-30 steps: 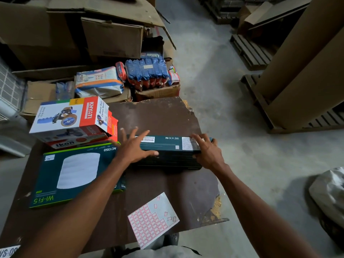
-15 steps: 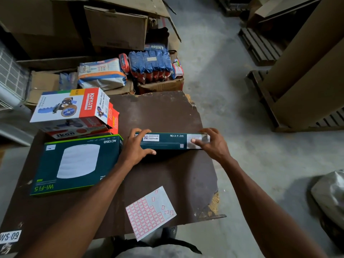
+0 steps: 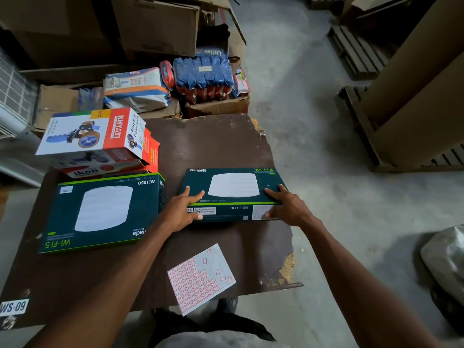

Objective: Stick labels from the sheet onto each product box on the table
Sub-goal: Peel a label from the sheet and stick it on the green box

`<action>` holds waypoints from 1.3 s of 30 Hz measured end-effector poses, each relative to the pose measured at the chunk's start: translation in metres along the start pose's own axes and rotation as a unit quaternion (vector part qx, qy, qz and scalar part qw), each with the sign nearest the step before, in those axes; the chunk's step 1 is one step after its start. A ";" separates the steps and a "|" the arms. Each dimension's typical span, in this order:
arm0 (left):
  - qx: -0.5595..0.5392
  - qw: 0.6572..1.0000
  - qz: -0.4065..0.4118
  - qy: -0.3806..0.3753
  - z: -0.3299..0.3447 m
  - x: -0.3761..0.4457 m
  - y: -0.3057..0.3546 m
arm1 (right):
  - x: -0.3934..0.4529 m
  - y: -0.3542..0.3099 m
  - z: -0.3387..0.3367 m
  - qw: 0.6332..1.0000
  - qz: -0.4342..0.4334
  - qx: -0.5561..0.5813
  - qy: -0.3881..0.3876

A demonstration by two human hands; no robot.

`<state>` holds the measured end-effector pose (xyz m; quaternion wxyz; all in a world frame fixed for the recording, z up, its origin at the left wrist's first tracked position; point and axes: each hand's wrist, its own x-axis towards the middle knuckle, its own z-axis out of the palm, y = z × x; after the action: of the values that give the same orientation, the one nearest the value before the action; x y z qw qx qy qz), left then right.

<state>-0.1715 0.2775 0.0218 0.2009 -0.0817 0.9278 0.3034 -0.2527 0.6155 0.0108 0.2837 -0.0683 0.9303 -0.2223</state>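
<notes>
Dark-green Wi-Fi box [image 3: 233, 194] gripped at both near corners: left hand [image 3: 184, 209] and right hand [image 3: 288, 207], fingers on top, thumbs on side. Label sheet [image 3: 200, 276] nearer than hands, overhanging counter [image 3: 213, 139] edge; sleeve brush could knock it off. Risk: box slides toward ragged edge right of right hand. Versus earlier: box tipped from edge-up to flat, face up.

I'm seeing bare table [image 3: 221, 144] lying open beyond the held Omada box [image 3: 233, 187]. The second Wi-Fi box [image 3: 105, 212] and the stacked Khyati box [image 3: 93, 131] are blocking the left; the label sheet [image 3: 200, 277] is occupying the near edge.
</notes>
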 end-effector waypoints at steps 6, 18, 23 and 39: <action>-0.037 0.998 -0.013 0.040 0.041 0.001 -0.012 | 0.003 0.021 0.043 0.998 0.006 0.008 0.060; -0.023 0.996 -0.036 0.073 0.086 0.020 -0.026 | 0.033 0.051 0.080 0.995 -0.016 0.061 0.079; -0.095 0.991 -0.057 0.078 0.083 0.029 -0.040 | 0.049 0.057 0.066 0.974 0.022 0.197 0.109; -0.143 0.983 -0.057 0.103 0.090 0.061 -0.023 | 0.109 0.085 0.056 0.961 0.020 0.250 0.118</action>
<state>-0.1910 0.3103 -0.0821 0.1072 -0.1931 0.8846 0.4106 -0.3119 0.6425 -0.1235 0.1847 0.0502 0.8733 -0.4481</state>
